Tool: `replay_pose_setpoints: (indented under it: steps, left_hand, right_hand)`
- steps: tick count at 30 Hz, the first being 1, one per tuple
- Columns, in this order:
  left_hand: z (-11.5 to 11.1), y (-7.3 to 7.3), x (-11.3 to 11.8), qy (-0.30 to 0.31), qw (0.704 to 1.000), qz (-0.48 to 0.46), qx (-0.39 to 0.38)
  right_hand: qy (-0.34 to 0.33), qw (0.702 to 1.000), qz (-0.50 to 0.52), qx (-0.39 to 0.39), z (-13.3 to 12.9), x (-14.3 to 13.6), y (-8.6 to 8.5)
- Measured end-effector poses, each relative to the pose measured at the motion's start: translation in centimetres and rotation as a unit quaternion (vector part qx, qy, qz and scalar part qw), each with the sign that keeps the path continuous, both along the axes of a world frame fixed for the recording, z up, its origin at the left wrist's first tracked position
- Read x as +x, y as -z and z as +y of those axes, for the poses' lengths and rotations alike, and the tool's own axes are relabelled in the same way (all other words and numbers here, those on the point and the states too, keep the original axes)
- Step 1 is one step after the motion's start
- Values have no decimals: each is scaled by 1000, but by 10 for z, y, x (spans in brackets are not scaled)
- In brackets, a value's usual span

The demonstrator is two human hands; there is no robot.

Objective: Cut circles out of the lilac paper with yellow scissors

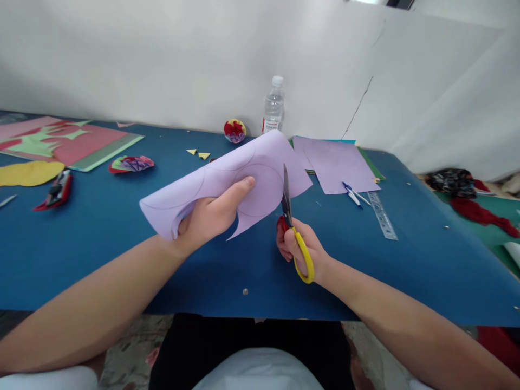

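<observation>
My left hand (213, 219) grips a sheet of light purple paper (264, 179), thumb on top and fingers behind it. Drawn circle outlines show on the sheet, which curls over and has curved cuts along its near edge. In my right hand (303, 246) is a pair of scissors (303, 252) with yellow and red handles. Their blades point up and away, lying at the paper's right part beside a circle line. How far the blades are apart is hard to make out. Both hands are above the blue table.
A water bottle (273, 108) and a colourful paper ball (234, 130) stand by the wall. Purple sheets (337, 162), pens (352, 196) and a clear ruler (382, 216) lie right. Leftward are coloured papers (97, 146), a yellow cutout (30, 173) and a red-black stapler-like object (57, 189).
</observation>
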State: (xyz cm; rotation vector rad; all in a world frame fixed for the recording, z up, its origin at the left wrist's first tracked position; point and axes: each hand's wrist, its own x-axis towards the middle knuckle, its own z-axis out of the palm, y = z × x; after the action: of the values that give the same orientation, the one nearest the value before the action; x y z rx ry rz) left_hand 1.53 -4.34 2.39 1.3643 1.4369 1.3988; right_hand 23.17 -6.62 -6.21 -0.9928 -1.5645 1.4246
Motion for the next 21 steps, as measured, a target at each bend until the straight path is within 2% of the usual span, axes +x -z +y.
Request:
replay_pose_setpoints:
  steps: [9,15,21]
  left_hand:
    - [-2,-5,2,-36,997,55,-42]
    - [1,-2,-2,7,998,63,-7]
    - [5,6,-10,21,997,75,2]
  right_hand:
    - [0,1000,1,11,1,-1,3]
    - [8,999,-10,37,0,0,3]
    - [14,999,-18,29,0,-2,0]
